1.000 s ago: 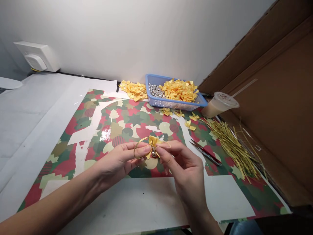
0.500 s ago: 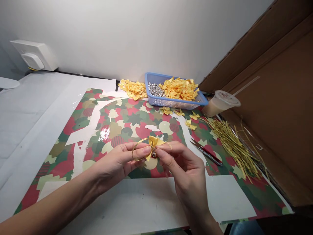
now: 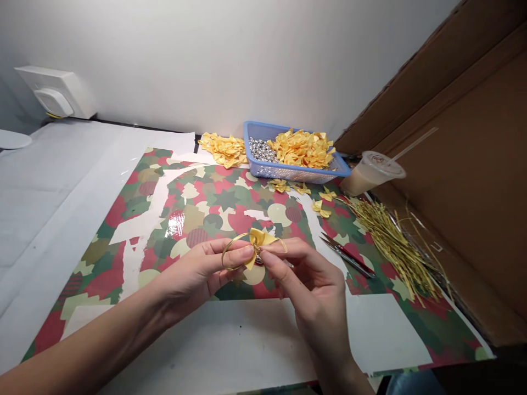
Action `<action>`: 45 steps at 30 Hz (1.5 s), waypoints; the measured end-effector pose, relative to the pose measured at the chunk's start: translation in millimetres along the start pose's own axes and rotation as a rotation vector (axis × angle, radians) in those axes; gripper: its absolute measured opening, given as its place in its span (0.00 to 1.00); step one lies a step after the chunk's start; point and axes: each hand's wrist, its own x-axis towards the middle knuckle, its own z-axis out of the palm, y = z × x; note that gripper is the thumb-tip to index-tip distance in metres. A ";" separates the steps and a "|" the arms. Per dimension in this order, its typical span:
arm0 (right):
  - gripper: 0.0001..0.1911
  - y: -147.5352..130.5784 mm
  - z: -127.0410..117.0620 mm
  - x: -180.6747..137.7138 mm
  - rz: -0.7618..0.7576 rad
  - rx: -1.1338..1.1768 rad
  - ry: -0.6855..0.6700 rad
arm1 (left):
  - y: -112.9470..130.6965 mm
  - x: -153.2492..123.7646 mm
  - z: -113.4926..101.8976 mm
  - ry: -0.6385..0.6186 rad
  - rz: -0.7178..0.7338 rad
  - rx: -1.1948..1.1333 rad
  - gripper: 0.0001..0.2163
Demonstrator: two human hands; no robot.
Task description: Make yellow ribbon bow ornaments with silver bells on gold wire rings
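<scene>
Between my two hands is a yellow ribbon bow (image 3: 260,238) with a small silver bell (image 3: 258,258) hanging under its middle. A gold wire tie (image 3: 230,244) loops out to the left of the bow, and its other end bends over my right fingers. My left hand (image 3: 220,262) pinches the bow's left side between thumb and fingertips. From the other side, my right hand (image 3: 313,280) is closed, thumb and forefinger at the bow's centre by the bell. Exactly what lies under the right fingertips is hidden.
Behind stands a blue basket (image 3: 296,174) of silver bells and yellow bows, beside a bow pile (image 3: 225,150). Several loose bows (image 3: 321,209) lie in front. At right are thread snips (image 3: 349,257), gold wire ties (image 3: 395,249), a drink cup (image 3: 373,174) and a cardboard wall (image 3: 465,164).
My right thumb and fingers have shifted very slightly at the bow's centre, and the bell is a little more covered. My left hand keeps its pinch in the same place.
</scene>
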 end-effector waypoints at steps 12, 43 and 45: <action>0.04 0.6 -0.2 1.9 0.012 -0.012 -0.029 | -0.7 -1.4 1.4 0.057 -0.007 0.030 0.09; 0.07 6.0 -11.7 1.6 -0.133 -0.166 -0.097 | 1.2 0.1 2.3 0.089 -0.045 0.050 0.09; 0.07 7.0 -11.6 2.0 -0.139 -0.150 -0.096 | 1.8 0.9 2.8 0.095 -0.050 0.043 0.09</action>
